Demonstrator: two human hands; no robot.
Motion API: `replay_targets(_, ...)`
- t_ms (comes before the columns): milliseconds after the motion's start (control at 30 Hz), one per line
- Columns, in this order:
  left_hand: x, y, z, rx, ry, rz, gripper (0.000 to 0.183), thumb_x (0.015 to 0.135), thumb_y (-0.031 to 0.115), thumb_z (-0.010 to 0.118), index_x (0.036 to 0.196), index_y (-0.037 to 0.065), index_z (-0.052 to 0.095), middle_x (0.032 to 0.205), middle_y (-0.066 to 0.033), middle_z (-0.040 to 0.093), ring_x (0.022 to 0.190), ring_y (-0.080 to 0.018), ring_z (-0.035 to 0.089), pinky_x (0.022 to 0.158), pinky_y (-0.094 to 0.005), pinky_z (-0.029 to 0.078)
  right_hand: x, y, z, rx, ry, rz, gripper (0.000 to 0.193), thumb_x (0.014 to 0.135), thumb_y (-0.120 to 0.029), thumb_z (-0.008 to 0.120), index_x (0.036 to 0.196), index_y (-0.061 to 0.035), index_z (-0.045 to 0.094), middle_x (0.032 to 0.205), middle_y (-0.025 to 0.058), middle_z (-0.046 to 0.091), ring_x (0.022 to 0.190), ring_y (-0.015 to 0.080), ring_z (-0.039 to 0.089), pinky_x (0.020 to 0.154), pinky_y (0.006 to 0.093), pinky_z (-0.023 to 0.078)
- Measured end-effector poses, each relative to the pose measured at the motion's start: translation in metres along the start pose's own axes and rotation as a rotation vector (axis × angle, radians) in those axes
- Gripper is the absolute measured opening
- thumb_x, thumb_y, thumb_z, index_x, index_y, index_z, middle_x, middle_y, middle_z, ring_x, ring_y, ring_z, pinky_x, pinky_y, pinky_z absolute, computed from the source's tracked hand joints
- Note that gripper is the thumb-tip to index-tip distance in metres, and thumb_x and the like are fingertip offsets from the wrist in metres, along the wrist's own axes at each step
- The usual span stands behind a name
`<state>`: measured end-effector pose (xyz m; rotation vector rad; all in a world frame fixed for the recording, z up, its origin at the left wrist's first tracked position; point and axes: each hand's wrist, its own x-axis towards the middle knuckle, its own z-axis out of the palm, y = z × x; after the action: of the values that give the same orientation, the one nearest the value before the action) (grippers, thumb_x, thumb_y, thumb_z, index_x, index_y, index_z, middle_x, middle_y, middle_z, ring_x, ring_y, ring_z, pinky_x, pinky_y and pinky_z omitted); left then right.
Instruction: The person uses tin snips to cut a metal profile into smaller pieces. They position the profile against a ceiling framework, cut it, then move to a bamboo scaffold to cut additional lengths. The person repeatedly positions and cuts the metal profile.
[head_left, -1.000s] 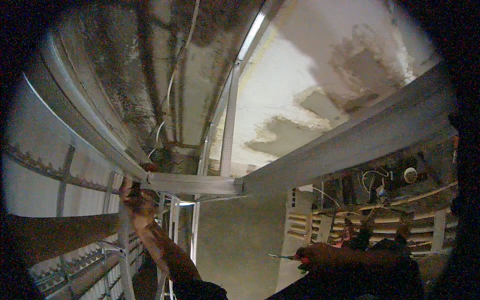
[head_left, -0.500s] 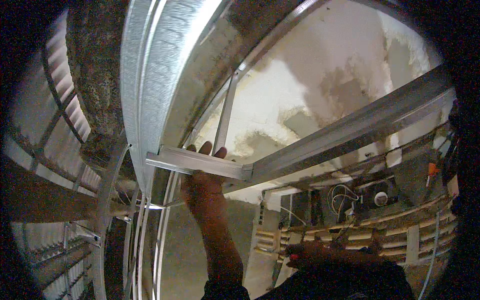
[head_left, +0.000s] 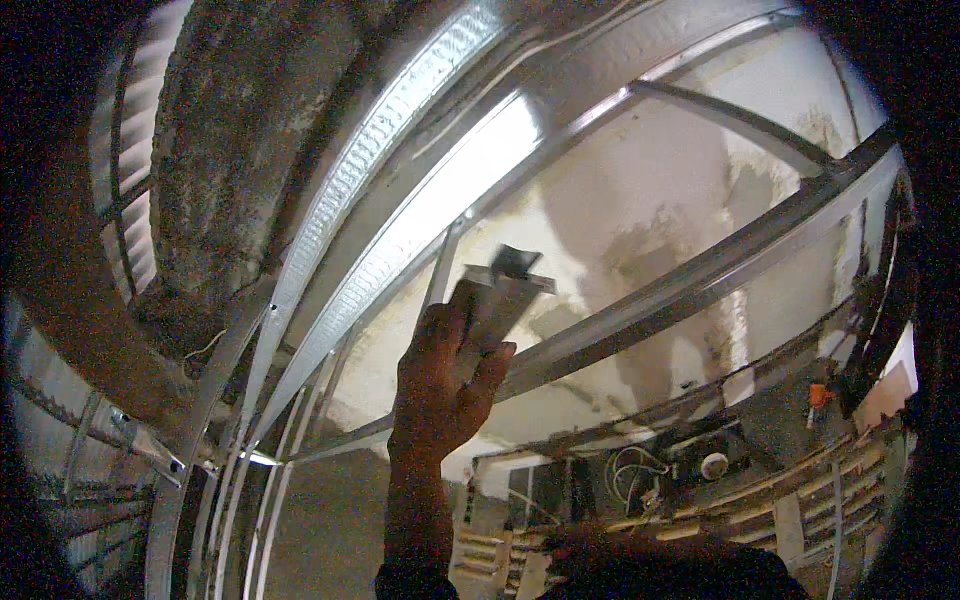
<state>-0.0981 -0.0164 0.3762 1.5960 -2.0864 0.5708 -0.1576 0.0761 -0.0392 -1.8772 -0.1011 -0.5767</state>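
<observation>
My left hand (head_left: pixel 440 385) is raised in the middle, its fingers and thumb wrapped round a short piece of metal channel profile (head_left: pixel 502 312). The piece tilts up and to the right. It overlaps the long metal stud (head_left: pixel 640 310) in the picture; whether they touch I cannot tell. Left of the hand, two bright metal profiles (head_left: pixel 345 190) run upward in a curve. My right hand (head_left: pixel 580 545) is a dark shape low on the right, with its fingers lost in shadow.
Behind the frame stands a stained, plastered wall (head_left: pixel 690 230). A rough dark beam (head_left: pixel 250 140) spans the upper left. Stacked wooden slats (head_left: pixel 740 520), a coiled cable (head_left: pixel 632 475) and an orange object (head_left: pixel 820 397) lie lower right. A thin cross profile (head_left: pixel 740 125) joins the frame.
The short channel piece lay level between the wide profile and the stud; my left hand has lifted it right and turned it upright. The view has shifted, and my right hand has darkened.
</observation>
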Motion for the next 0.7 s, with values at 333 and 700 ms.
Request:
replay_targets(333, 0.000, 0.013, 0.014, 0.146, 0.257, 0.215, 0.027, 0.080, 0.006, 0.066, 0.107, 0.008, 0.065, 0.104, -0.0113, 0.068, 0.097, -0.0302, 0.064, 0.089, -0.0424, 0.046, 0.010, -0.045, -0.043, -0.081, -0.051, 0.116, 0.058, 0.090, -0.042, 0.065, 0.133, -0.0055, 0.051, 0.110, 0.0239, 0.065, 0.099, 0.0383, 0.066, 0.085, 0.0469, 0.052)
replay_targets(700, -0.015, 0.001, 0.016, 0.094, 0.287, 0.029, 0.038, 0.076, 0.005, 0.073, 0.111, 0.004, 0.058, 0.099, -0.0150, 0.067, 0.088, -0.0313, 0.065, 0.075, -0.0422, 0.051, 0.012, -0.094, -0.056, -0.308, 0.189, -0.138, 0.065, 0.082, -0.045, 0.073, 0.127, -0.0020, 0.053, 0.109, 0.0234, 0.065, 0.100, 0.0407, 0.064, 0.083, 0.0473, 0.052)
